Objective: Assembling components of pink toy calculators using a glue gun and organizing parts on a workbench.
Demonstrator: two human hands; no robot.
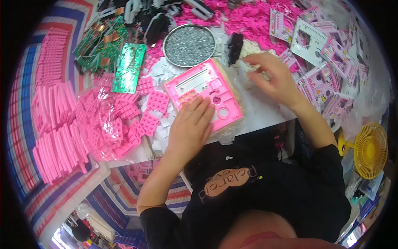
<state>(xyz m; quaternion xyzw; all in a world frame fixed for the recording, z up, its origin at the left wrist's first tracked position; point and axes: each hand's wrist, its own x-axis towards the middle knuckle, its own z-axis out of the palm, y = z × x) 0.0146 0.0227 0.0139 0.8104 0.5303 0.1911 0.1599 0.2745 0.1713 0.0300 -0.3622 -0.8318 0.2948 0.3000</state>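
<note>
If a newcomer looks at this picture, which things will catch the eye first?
Probably the open pink casing at the centre, with the left hand on it. Beyond it stands a round metal dish full of small silvery pieces. Left of the dish, a shiny green circuit board also stands out.

Lettering spans a tan shape on the black shirt; pink-and-white cards bear print too small to read.

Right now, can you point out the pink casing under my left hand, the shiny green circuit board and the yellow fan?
Pink casing [225, 94]: head view, on its face, right side.
Shiny green circuit board [127, 70]: head view, mid-board.
Yellow fan [370, 151]: head view, on its grille.
</note>
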